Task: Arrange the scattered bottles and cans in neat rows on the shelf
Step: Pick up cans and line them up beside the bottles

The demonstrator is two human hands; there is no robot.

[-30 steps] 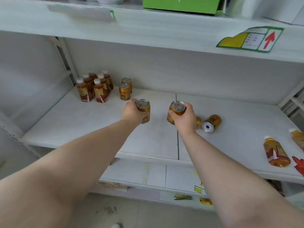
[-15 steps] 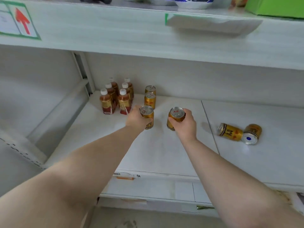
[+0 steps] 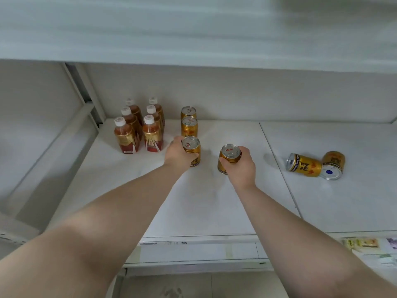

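White matte laminate shelf (image 3: pixel 204 201) is running wide, with a thin dark seam (image 3: pixel 277 168) splitting it into 2 panels. A plain white back panel (image 3: pixel 236 93) is closing off the rear, a pale upper shelf board (image 3: pixel 193 29) is hanging over the top, blurred, and a grey metal upright (image 3: pixel 81 91) is standing at the left corner. Below, a lower white shelf edge (image 3: pixel 193 252) is showing, with blurred paper labels (image 3: pixel 361 243) to the right and grey tiled floor (image 3: pixel 193 284) underneath.

6 clear plastic bottles of brown drink with white caps (image 3: pixel 139 125) are standing back left in 2 rows of 3, packed tight. Just beside them, 2 upright gold metal cans with silver pull-tab lids (image 3: pixel 189 126) are lining up front to back.

Left hand (image 3: pixel 178 154) is wrapping its fingers round a 3rd gold can (image 3: pixel 192 147), upright, directly in front of that pair and in line with it. Right hand (image 3: pixel 240 166) is gripping another gold can (image 3: pixel 228 151) near its lid rim, fingers curled over the top edge, a gap apart to the right of the column. Can't tell whether either held can is touching the shelf.

2 more gold cans (image 3: pixel 305 165) are lying on their sides on the right panel, touching each other, well apart from the rows.
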